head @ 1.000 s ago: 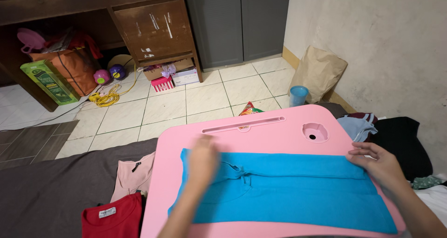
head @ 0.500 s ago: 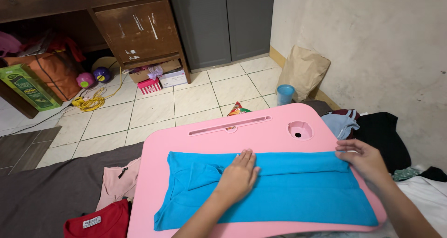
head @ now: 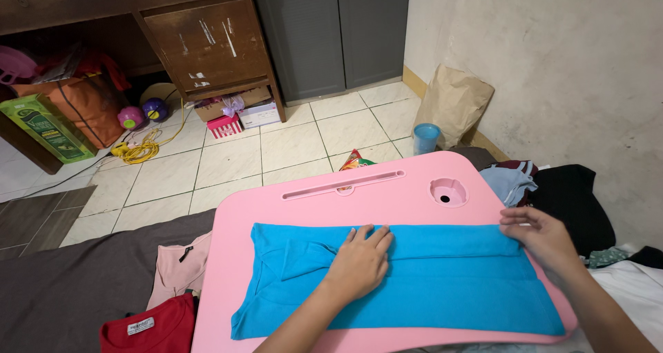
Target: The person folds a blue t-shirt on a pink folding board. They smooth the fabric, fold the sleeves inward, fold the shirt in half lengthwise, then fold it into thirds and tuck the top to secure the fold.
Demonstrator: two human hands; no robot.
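Left hand point(head: 360, 260) is flat, palm down, fingers spread on the middle of the blue shirt point(head: 414, 277). Right hand point(head: 542, 237) sits at the shirt's right end, fingers curled over the edge; looks like a loose pinch, though I can't quite tell. The shirt's folded into a long band across the pink table point(head: 387, 194). A red shirt point(head: 148, 325) and a pale pink one point(head: 176, 273) lie on the dark bed point(head: 76, 284) to the left.

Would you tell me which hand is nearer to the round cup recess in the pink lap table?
Right. The right hand rests just below the recess; the left hand presses the blue garment mid-table.
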